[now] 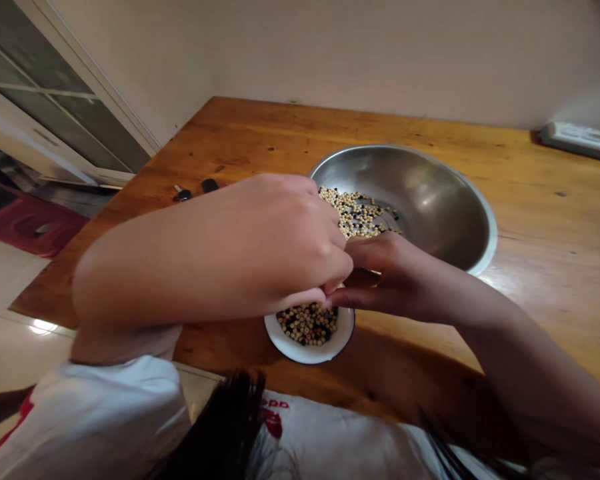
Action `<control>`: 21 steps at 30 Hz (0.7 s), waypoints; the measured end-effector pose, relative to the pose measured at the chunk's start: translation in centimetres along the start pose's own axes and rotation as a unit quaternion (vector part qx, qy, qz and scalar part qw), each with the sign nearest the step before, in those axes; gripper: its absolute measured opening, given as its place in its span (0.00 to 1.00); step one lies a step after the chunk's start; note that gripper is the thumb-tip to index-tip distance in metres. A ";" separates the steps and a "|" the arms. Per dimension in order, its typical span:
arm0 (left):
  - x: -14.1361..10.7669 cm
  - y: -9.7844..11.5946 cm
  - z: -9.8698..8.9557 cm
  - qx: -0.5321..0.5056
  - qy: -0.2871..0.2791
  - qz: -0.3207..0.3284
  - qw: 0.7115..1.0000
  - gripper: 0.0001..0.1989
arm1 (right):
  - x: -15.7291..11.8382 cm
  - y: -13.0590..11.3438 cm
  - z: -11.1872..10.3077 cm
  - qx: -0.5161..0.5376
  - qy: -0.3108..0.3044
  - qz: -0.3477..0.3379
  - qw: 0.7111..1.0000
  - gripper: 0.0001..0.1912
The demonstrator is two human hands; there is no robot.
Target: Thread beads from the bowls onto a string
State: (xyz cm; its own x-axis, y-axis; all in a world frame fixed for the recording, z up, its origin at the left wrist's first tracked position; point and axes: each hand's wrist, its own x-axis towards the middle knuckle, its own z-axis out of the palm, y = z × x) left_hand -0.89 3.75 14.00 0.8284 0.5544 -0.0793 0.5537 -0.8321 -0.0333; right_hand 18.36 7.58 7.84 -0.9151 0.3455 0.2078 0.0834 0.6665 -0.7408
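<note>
My left hand (pixel 300 233) is closed, its knuckles toward me, above a small white bowl (pixel 310 356). My right hand (pixel 395 267) meets it from the right, thumb and fingers pinched together at the left fingertips. Whatever they grip is too small or hidden to make out. Inside the white bowl lie loose beads (pixel 307 327), mostly cream and black. Behind the hands stands a wide steel basin (pixel 435 200). Cream and black beads (pixel 357 213) are heaped at its left side, some in rows as if strung. My hands cover the basin's near-left rim and the bowl's far side.
A wooden table (pixel 545 207) carries everything and reaches a wall at the back. Left of the basin lie a key (pixel 183 194) and a dark object (pixel 209 185). A pale, flat item (pixel 580 139) is at the far right. A red stool (pixel 40 223) stands on the floor.
</note>
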 end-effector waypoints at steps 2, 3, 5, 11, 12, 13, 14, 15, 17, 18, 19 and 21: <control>0.0 0.0 0.0 0.002 0.004 0.003 1.000 0.14 | 0.0 0.0 0.0 0.000 0.003 0.000 1.000 0.05; 0.0 0.0 0.0 0.002 0.005 0.004 1.000 0.15 | -0.1 0.0 0.0 0.001 0.003 0.000 1.000 0.05; 0.0 0.0 -0.1 0.006 -0.001 0.005 1.000 0.16 | -0.1 0.1 -0.1 0.005 -0.001 0.000 1.000 0.05; 0.1 0.0 -0.4 -0.001 -0.008 0.011 1.000 0.15 | 0.0 0.0 -0.1 0.020 -0.002 -0.003 1.000 0.02; 0.1 0.1 -0.4 -0.006 -0.008 0.012 1.000 0.16 | 0.0 0.0 -0.1 0.023 -0.003 -0.004 1.000 0.02; 0.1 0.1 -0.3 -0.008 -0.008 0.015 1.000 0.17 | 0.0 0.0 -0.1 0.025 -0.004 -0.004 1.000 0.02; 0.2 0.1 -0.3 -0.007 -0.005 0.020 1.000 0.17 | 0.0 0.0 -0.1 0.027 -0.006 -0.003 1.000 0.03; 0.2 0.1 -0.2 -0.004 0.002 0.025 1.000 0.17 | 0.0 -0.1 -0.1 0.029 -0.007 -0.002 1.000 0.03; 0.2 0.1 -0.2 0.012 0.009 0.032 0.999 0.15 | -0.1 -0.1 -0.1 0.031 -0.007 0.000 1.000 0.03; 0.2 0.1 -0.2 0.020 0.008 0.031 0.999 0.13 | -0.1 -0.2 -0.2 0.031 -0.007 0.001 0.999 0.03; 0.2 0.1 -0.3 0.026 0.005 0.029 0.999 0.12 | -0.1 -0.2 -0.2 0.031 -0.007 0.003 0.999 0.03; 0.2 0.2 -0.5 0.030 -0.012 0.021 0.999 0.10 | 0.0 -0.3 -0.2 0.031 -0.010 0.009 0.999 0.03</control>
State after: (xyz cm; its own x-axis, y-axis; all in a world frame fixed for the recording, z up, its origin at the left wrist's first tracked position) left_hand -0.56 3.72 14.46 0.8485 0.5187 -0.1048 0.5114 -0.8546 -0.0899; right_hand 18.45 7.51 8.19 -0.9216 0.3428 0.1822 0.0756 0.6189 -0.7819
